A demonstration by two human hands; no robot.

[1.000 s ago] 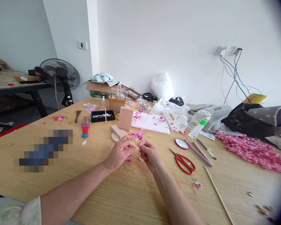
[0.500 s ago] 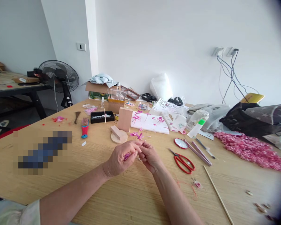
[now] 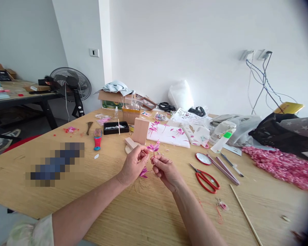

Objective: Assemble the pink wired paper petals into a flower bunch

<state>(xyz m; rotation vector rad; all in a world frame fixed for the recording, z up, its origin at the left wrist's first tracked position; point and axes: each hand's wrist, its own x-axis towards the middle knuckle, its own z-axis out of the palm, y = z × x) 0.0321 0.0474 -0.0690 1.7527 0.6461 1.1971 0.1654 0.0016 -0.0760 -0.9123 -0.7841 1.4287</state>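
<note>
My right hand pinches the thin stem of a magenta artificial flower, which stands upright above the fingertips. Close beside it, my left hand is closed in a pinch; whatever lies between its fingertips is too small to make out. Below the left hand a second magenta flower shows, with thin stems or wires around it; what supports it is hidden. Behind the hands, a wooden block stands near a round wooden disc and a smaller block.
To the right lie red-handled scissors, a round mirror, tweezers and a wooden stick. A brush and black tray are at left. Pink petals heap at far right; a white cloth holds more flowers.
My hands have moved slightly apart, and the upright flower's stem now shows above my right fingertips. The lower flower is more exposed. The view has shifted a little left.
</note>
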